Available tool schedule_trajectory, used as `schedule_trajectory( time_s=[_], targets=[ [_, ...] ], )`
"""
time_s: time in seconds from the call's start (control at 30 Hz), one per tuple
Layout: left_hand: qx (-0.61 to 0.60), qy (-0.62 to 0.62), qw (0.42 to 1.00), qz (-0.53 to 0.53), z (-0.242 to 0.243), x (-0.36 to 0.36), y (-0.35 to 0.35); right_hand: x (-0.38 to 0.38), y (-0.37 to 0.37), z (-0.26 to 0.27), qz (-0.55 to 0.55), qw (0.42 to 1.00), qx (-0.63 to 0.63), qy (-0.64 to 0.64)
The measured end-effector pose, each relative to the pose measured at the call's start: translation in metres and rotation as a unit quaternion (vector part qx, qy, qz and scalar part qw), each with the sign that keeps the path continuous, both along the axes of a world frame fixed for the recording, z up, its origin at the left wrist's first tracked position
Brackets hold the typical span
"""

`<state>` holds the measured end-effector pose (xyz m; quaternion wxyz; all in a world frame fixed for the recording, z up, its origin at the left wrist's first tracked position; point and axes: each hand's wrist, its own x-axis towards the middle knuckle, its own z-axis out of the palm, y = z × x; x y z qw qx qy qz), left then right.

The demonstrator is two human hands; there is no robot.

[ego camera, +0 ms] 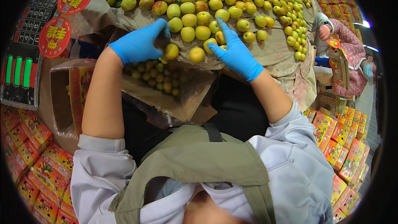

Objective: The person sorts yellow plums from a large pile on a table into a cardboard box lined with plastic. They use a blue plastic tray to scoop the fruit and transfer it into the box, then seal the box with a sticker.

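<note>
Both of my hands wear blue gloves and reach over yellow-green fruits that look like jujubes (188,34), spread on a beige cloth (264,51). My left hand (141,42) is curved, thumb and forefinger apart, next to a single fruit (171,51) at the cloth's near edge. Its palm side is partly hidden. My right hand (234,49) lies with fingers spread around several fruits; the forefinger and thumb tips seem to touch them without gripping. Below the cloth's edge, an open cardboard box (155,95) with a clear plastic liner holds smaller-looking fruits (163,79).
A weighing scale (23,59) with keys and green bars stands at left, near round red stickers (55,37). A second open carton (62,99) is beside my left forearm. Printed fruit cartons (46,174) are stacked at both sides. Another person (346,53) stands at right.
</note>
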<state>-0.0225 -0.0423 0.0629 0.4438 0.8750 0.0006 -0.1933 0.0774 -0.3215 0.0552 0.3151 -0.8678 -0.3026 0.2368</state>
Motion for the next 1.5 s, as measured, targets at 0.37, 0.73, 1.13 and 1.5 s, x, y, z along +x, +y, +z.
schedule_trajectory(
  time_s=[0.37,0.73,1.13,1.5],
  targets=[
    [-0.018,-0.099,0.987,0.127,-0.033,0.011,-0.006,0.007,0.009,-0.008,-0.042,0.993,0.079,0.081],
    [0.036,-0.075,0.995,0.063,-0.014,0.008,-0.003,-0.008,0.034,-0.002,0.145,0.986,0.063,0.045],
    [0.035,-0.080,0.959,0.269,-0.039,0.019,0.010,0.113,0.050,-0.038,-0.007,0.920,-0.065,-0.387],
    [0.046,-0.099,0.957,0.270,-0.040,0.021,0.010,-0.004,0.083,-0.022,0.239,0.912,-0.002,-0.334]
  ],
)
